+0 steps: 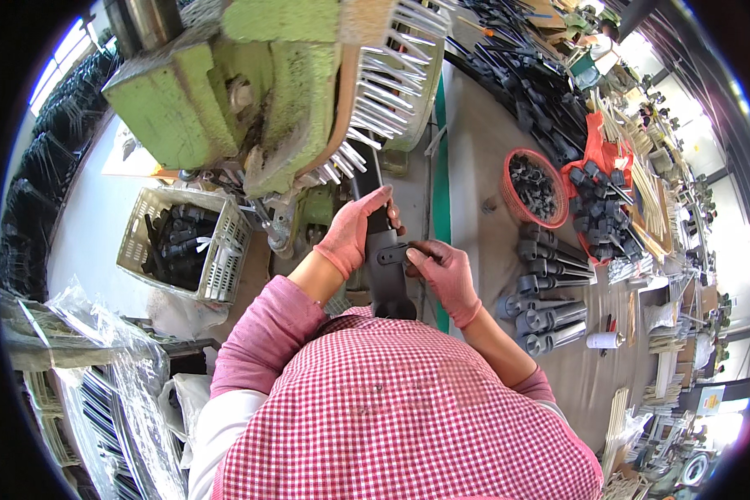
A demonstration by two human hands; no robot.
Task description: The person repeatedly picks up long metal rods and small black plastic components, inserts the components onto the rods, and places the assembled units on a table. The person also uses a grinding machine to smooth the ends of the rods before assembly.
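In front of my apron is a long black part (pixel 385 287), with a rounded lower end near my waist. Its upper end reaches toward a green machine (pixel 175 108) whose curved edge carries a row of bright metal pins (pixel 385 92). My left hand (pixel 347 236), in a pink fingerless glove, is closed around the part's upper stretch. At its right side, my right hand (pixel 446 279), gloved alike, pinches a small black plate with holes (pixel 391 253) that lies against the part's face. I cannot tell whether the plate is attached to it.
A pale plastic crate (pixel 232 250) of black pieces stands at the left. On the right-hand table are a red basket (pixel 510 187) of small dark parts, black tubular parts (pixel 550 321), a spray can (pixel 604 340) and piled black rods (pixel 525 83). Clear plastic wrap (pixel 117 333) hangs lower left.
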